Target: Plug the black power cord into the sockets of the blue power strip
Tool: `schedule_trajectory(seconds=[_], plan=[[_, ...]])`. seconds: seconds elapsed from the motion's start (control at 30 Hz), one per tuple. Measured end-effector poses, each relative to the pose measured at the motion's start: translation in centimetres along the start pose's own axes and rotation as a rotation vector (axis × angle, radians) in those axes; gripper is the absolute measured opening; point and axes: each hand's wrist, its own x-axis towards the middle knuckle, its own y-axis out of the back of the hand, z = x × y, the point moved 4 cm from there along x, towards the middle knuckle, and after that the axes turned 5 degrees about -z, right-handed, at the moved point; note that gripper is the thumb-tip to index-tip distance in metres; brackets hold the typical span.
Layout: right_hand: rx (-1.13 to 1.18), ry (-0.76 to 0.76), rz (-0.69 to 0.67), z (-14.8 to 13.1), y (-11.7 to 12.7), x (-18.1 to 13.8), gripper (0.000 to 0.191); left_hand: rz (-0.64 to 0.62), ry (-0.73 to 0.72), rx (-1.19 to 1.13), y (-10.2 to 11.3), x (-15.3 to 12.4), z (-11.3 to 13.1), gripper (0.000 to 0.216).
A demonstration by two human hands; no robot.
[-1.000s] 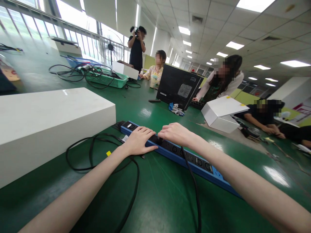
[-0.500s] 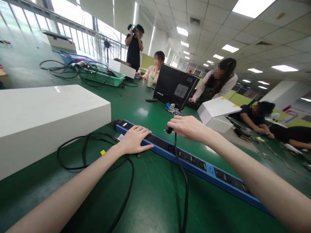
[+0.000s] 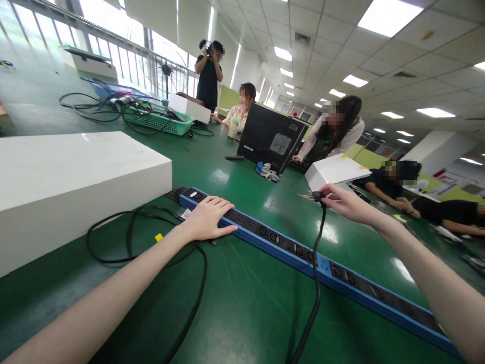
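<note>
A long blue-and-black power strip lies slantwise across the green table. My left hand rests over its left part, fingers across the top and far edge, thumb along the near edge. My right hand pinches a black power plug above and beyond the strip, with the prongs pointing left. From the plug a black cord hangs down, crossing in front of the strip toward the bottom of the view. The plug is apart from the sockets.
A big white box stands at the left, beside a loop of black cable. Farther back are a green basket of cables, a black computer case, gloves and a white carton. Several people are around the table.
My right hand has moved right with the plug, from over the strip's middle to beyond its blue socket. The cord swung right along with it. My left hand has stayed on the strip.
</note>
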Motion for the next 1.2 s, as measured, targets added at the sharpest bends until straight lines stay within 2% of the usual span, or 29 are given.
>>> schedule_trajectory(seconds=[0.1,0.23,0.33,0.43,0.6,0.73,1.03,1.2], plan=[[-0.328,0.098,-0.072,-2.7,-1.6,0.3,0.023,0.0,-0.003,0.0,0.0,0.1,0.1,0.064],[-0.702,0.276,-0.141,-8.3,-6.0,2.9,0.019,0.009,-0.007,-0.003,0.1,0.2,0.2,0.062],[-0.828,0.471,-0.159,-12.3,-9.1,4.9,0.018,0.017,-0.008,-0.005,0.3,0.2,0.3,0.061],[-0.847,0.601,-0.173,-14.6,-11.3,6.3,0.013,0.019,0.0,-0.005,0.3,0.2,0.4,0.06],[-0.824,0.684,-0.212,-15.3,-12.9,7.4,0.012,0.003,0.008,-0.01,0.2,0.2,0.2,0.062],[-0.815,0.693,-0.195,-15.1,-12.9,7.6,0.013,0.0,0.008,-0.007,0.1,0.1,0.1,0.063],[-0.922,0.866,-0.175,-16.2,-12.7,7.6,0.016,0.002,0.014,-0.005,-0.1,0.0,0.0,0.064],[-0.938,0.849,-0.174,-15.9,-12.7,7.7,0.016,0.013,0.012,-0.014,-0.1,-0.1,-0.1,0.064]])
